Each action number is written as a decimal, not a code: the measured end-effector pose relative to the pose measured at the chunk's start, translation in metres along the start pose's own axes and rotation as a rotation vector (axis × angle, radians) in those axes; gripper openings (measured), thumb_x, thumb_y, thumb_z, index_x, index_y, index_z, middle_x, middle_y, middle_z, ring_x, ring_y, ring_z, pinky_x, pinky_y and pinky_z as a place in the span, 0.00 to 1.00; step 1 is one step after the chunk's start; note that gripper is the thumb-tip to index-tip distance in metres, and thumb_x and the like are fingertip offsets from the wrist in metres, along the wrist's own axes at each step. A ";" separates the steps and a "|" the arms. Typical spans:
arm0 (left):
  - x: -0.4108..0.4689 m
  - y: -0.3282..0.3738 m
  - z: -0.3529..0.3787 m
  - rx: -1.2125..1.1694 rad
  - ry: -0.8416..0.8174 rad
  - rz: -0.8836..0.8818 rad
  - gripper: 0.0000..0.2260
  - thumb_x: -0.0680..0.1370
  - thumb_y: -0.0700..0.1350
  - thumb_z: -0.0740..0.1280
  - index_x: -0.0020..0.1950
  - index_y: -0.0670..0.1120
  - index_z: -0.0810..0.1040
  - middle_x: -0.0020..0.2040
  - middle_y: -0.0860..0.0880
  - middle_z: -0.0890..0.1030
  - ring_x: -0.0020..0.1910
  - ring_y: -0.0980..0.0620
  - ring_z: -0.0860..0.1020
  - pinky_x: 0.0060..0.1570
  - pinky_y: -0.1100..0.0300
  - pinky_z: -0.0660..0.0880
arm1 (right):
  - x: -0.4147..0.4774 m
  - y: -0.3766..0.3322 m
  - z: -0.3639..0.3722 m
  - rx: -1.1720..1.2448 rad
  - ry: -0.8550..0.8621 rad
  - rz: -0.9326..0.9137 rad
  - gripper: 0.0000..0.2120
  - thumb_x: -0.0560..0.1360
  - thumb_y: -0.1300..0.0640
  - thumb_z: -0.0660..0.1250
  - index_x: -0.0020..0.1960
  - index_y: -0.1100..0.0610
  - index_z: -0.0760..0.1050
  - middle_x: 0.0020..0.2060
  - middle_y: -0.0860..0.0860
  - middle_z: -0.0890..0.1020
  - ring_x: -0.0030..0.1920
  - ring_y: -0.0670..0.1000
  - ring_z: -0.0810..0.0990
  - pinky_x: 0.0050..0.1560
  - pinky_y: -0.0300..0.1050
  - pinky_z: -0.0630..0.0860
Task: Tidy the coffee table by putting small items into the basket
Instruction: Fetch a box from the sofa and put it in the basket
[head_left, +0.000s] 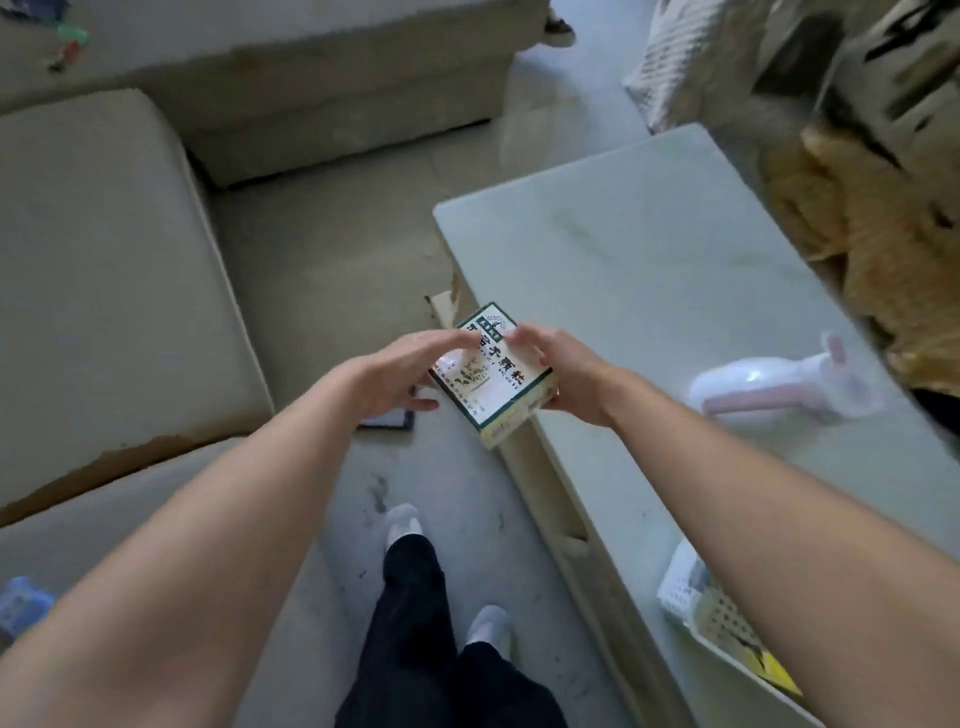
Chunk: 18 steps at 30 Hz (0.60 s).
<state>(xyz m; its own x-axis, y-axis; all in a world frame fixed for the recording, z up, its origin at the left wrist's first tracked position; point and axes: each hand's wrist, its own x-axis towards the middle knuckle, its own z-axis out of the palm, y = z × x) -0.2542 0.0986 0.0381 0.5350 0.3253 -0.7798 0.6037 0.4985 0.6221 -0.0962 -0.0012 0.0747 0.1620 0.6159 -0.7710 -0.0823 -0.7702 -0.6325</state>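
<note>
A beige sofa (104, 291) fills the left side, its cushions laid in an L around a pale floor (332, 249). The right side is taken up by the table (675, 270), a pale marbled slab seen at a slant, with its near left corner just under the hands. Beyond its far edge a tan, crumpled heap (883, 249) is seen, too blurred to be named. 2 bare forearms are stretched forward from the bottom corners and are brought together at the middle. Below them, dark trouser legs and 2 white-socked feet (402, 525) are seen on the floor.

At the lower right the basket (727, 631), white with a perforated wall, is set on the table near its near edge and is partly hidden by the right forearm; something white and something yellow are seen inside it. A white and pink thing (779, 389), blurred, is lying on the table just right of the right wrist.

The box (493, 379), white and green with printed characters, is held above the table's corner, tilted, and not yet in the basket. It is clasped by the right hand (563, 371) along its right side, thumb beneath. The left hand (410, 371) is spread wide, its fingertips touching the box's top left. A dark flat thing (387, 418) is partly seen on the floor under the left wrist.
</note>
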 end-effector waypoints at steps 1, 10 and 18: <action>0.002 0.008 0.022 0.031 -0.089 -0.020 0.15 0.67 0.60 0.70 0.51 0.58 0.80 0.54 0.51 0.83 0.50 0.50 0.79 0.57 0.51 0.76 | -0.016 0.012 -0.023 0.008 0.028 0.036 0.09 0.75 0.49 0.59 0.47 0.50 0.77 0.44 0.53 0.81 0.45 0.55 0.77 0.48 0.48 0.71; 0.001 0.024 0.226 0.298 -0.539 -0.268 0.10 0.77 0.51 0.65 0.54 0.47 0.78 0.51 0.47 0.84 0.52 0.48 0.80 0.63 0.47 0.74 | -0.154 0.149 -0.151 0.279 0.131 0.153 0.09 0.76 0.50 0.64 0.53 0.52 0.77 0.52 0.54 0.82 0.54 0.54 0.78 0.59 0.49 0.72; 0.002 0.014 0.392 0.698 -0.789 -0.183 0.17 0.74 0.46 0.70 0.63 0.51 0.73 0.60 0.47 0.81 0.60 0.49 0.78 0.60 0.51 0.76 | -0.261 0.277 -0.212 0.408 0.242 0.197 0.13 0.74 0.55 0.69 0.58 0.52 0.79 0.59 0.57 0.82 0.60 0.56 0.79 0.67 0.54 0.71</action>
<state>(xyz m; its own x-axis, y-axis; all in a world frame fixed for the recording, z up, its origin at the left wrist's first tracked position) -0.0130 -0.2087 0.0723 0.4818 -0.4447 -0.7550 0.7846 -0.1647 0.5977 0.0476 -0.4102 0.1162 0.3239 0.3717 -0.8700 -0.5038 -0.7106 -0.4912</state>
